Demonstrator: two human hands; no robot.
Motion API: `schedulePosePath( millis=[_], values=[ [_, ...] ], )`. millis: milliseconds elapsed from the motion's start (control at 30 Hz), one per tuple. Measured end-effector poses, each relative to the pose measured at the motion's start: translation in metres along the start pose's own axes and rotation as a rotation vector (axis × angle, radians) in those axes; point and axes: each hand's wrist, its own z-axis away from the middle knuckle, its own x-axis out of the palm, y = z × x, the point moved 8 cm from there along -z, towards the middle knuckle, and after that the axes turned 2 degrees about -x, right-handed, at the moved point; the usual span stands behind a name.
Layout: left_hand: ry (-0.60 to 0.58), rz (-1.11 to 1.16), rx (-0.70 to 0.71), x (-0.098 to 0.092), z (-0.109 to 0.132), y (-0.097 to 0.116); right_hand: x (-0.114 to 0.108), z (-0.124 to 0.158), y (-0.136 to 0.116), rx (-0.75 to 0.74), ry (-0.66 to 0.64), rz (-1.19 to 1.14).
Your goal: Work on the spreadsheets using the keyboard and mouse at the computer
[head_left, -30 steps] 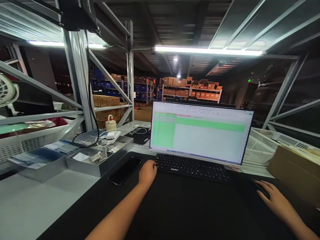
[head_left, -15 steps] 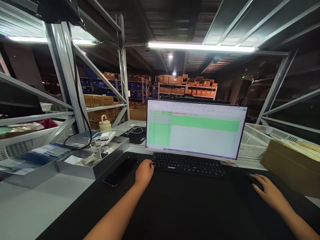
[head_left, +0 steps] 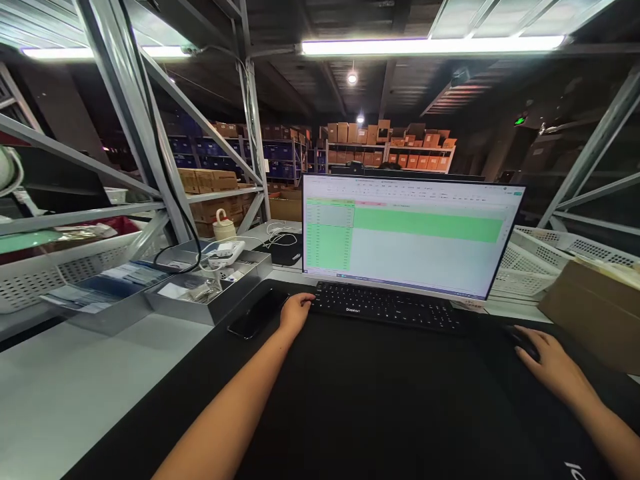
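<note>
My left hand (head_left: pixel 295 313) rests at the left end of a black keyboard (head_left: pixel 385 310), its fingers stretched onto the edge keys. My right hand (head_left: pixel 549 357) lies over a black computer mouse (head_left: pixel 525 343), fingers along its top and thumb at its near side; the palm hides part of it. Behind the keyboard stands a monitor (head_left: pixel 425 250) with a spreadsheet that has green cells and a grey selected block. A dark phone (head_left: pixel 253 320) lies flat to the left of my left hand.
A black desk mat (head_left: pixel 390 393) lies under everything. To the left are grey trays (head_left: pixel 240 290) with small items, a cream lidded cup (head_left: pixel 223 227) and a metal rack post (head_left: pixel 133 127). A cardboard box (head_left: pixel 593 320) and white baskets (head_left: pixel 530 263) stand at right.
My view has tilted down, so the monitor and desk sit higher in the picture. My left fingers reach out a little straighter onto the keyboard. My right hand stays on the mouse.
</note>
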Motion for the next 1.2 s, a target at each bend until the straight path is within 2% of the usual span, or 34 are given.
schedulePosePath(
  millis=[167,333,400,467,533,667,767,867,1033,1200],
  values=[
    [-0.027,-0.018,0.042,0.002,-0.006,0.003,-0.006,0.002,-0.011,0.049,-0.063,0.041],
    [-0.056,-0.038,0.058,0.014,-0.007,0.003,-0.028,0.005,-0.034,0.096,-0.062,0.083],
    [-0.057,-0.039,0.061,0.016,-0.005,0.005,-0.039,0.003,-0.051,0.105,-0.039,0.130],
    [-0.042,-0.043,0.060,0.015,-0.003,0.009,-0.048,-0.001,-0.082,0.074,0.003,0.163],
    [-0.026,-0.048,0.062,0.012,-0.002,0.014,-0.046,-0.003,-0.130,-0.041,-0.034,0.108],
    [-0.028,-0.077,0.095,0.006,-0.004,0.024,-0.019,0.001,-0.230,-0.234,-0.207,-0.085],
    [-0.050,-0.116,0.122,0.005,-0.006,0.026,-0.003,0.004,-0.269,-0.274,-0.224,-0.107],
    [-0.079,-0.152,0.127,0.008,-0.009,0.020,0.006,0.005,-0.276,-0.300,-0.214,-0.101],
    [-0.101,-0.184,0.101,0.010,-0.012,0.008,0.017,0.005,-0.265,-0.342,-0.215,-0.067],
    [-0.074,-0.214,0.114,0.005,-0.005,0.013,0.012,0.012,-0.260,-0.409,-0.162,-0.020]
  ],
)
